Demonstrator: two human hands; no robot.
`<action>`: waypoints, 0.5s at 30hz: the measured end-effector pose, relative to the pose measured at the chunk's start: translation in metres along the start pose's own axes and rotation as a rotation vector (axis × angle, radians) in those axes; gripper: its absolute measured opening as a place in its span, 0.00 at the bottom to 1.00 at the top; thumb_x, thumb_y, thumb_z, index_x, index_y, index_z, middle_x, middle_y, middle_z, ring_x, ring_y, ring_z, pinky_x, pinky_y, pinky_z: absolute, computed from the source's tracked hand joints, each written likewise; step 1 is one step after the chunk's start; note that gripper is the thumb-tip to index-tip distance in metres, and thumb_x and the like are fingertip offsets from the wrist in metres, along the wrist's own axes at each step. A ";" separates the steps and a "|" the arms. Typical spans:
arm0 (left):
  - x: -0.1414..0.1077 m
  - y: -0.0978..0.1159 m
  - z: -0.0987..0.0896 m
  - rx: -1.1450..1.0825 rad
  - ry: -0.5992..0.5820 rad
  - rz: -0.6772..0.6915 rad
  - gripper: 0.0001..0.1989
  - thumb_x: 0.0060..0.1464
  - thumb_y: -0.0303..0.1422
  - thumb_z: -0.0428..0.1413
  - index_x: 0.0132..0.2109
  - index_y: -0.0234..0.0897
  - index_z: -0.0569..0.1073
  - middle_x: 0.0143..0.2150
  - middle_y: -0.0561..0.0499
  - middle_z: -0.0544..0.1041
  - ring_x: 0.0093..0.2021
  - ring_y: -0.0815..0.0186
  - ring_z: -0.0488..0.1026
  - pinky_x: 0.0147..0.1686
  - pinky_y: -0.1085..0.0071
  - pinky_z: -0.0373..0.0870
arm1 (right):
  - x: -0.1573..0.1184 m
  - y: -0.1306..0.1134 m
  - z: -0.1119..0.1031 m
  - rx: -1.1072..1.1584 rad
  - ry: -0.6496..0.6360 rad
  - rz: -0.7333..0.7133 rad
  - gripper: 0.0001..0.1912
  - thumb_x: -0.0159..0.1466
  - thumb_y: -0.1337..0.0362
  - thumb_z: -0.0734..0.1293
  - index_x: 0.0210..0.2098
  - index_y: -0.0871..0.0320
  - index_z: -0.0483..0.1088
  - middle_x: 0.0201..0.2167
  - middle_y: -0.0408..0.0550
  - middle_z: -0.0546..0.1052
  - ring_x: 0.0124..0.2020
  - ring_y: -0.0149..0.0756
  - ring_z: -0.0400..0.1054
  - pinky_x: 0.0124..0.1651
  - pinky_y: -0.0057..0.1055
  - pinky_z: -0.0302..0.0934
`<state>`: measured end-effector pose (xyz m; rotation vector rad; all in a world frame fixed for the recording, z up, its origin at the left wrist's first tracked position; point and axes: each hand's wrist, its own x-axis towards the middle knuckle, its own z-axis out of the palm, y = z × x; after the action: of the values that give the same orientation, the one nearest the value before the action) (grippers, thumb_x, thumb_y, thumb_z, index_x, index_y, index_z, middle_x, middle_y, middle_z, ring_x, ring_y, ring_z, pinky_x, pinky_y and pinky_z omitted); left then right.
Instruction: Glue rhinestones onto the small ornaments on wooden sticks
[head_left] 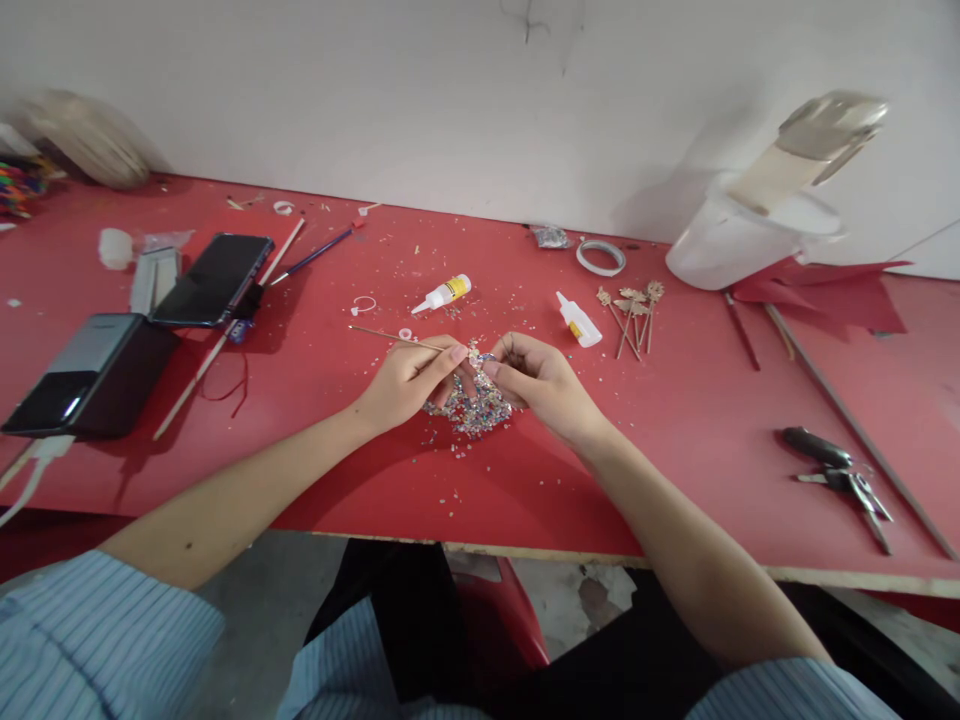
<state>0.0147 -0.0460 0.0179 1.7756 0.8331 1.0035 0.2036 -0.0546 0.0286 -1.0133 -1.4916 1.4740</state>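
Observation:
My left hand [411,380] pinches a thin wooden stick [386,334], which points out to the left above the red table [360,500]. At the stick's right end is a small glittery piece [475,354], between the fingertips of both hands. My right hand [541,378] is closed, thumb against forefinger, at that piece; whether it grips the piece itself or a single tiny chip is hidden. Under the hands lies a heap of small shiny multicoloured chips [476,412]. A glue bottle with a yellow label [446,293] lies behind my left hand, and another white bottle [579,320] behind my right.
Several sticks with flower-shaped tops [636,308] and a tape roll [600,257] lie behind on the right, near a white bucket [720,235]. Keys [847,482] are at the right. A phone [214,280] and a black device with a cable [90,375] lie at the left.

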 end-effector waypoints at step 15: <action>0.000 0.001 0.000 -0.027 -0.005 0.001 0.21 0.65 0.38 0.46 0.29 0.32 0.73 0.28 0.49 0.76 0.18 0.77 0.65 0.20 0.75 0.62 | 0.001 0.005 -0.003 -0.043 0.009 -0.029 0.12 0.61 0.59 0.67 0.27 0.58 0.63 0.18 0.34 0.57 0.19 0.22 0.47 0.22 0.26 0.42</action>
<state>0.0148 -0.0460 0.0188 1.7549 0.8117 1.0056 0.2056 -0.0526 0.0235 -1.0187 -1.5308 1.4208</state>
